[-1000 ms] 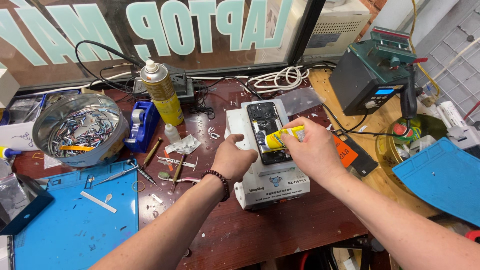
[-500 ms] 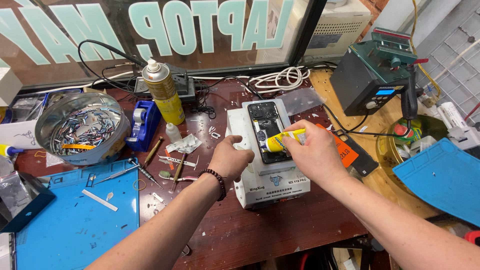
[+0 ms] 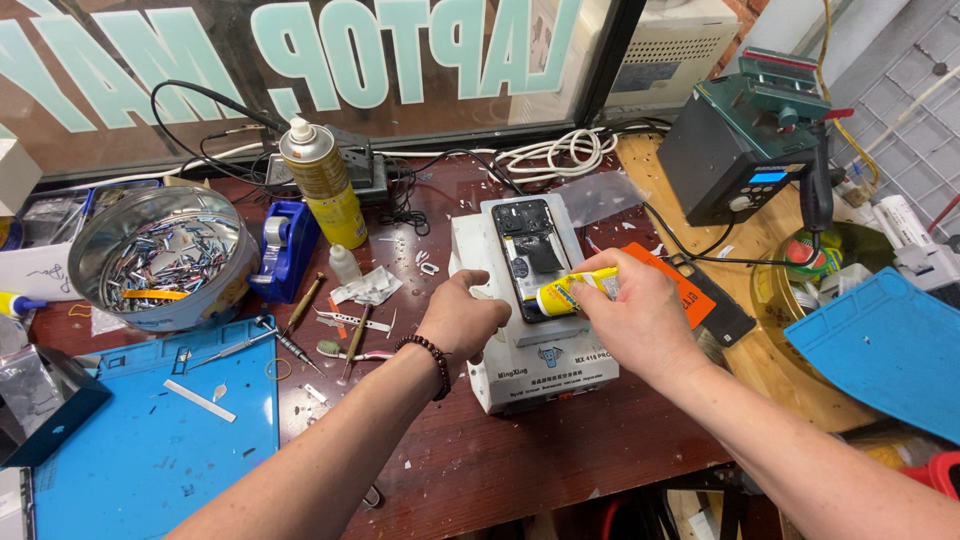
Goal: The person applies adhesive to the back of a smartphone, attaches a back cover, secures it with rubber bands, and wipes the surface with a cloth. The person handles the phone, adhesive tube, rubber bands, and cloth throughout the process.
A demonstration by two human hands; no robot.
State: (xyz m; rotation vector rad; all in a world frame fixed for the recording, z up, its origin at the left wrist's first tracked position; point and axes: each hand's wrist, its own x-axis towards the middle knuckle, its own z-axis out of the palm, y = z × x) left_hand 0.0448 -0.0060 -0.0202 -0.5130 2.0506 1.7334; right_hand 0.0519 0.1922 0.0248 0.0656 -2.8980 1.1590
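1. Right hand (image 3: 640,320) grips a yellow glue tube (image 3: 572,291), tip over an opened phone (image 3: 530,250).
2. Phone lies atop a white machine (image 3: 545,365), mid-bench.
3. Left hand (image 3: 462,318), loosely curled, rests on machine's left edge, holding nothing visible.

Glossy yellow tube (image 3: 566,293); shiny metal bowl (image 3: 160,262).

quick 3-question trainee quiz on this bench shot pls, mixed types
1. True or false: the right hand holds a small yellow glue tube.
2. The opened black phone lies on: A) the blue silicone mat B) the white box-shaped machine C) the round metal tin
3. Fill in: the left hand rests on the machine's ___ edge.

Key: 1 true; 2 B; 3 left.
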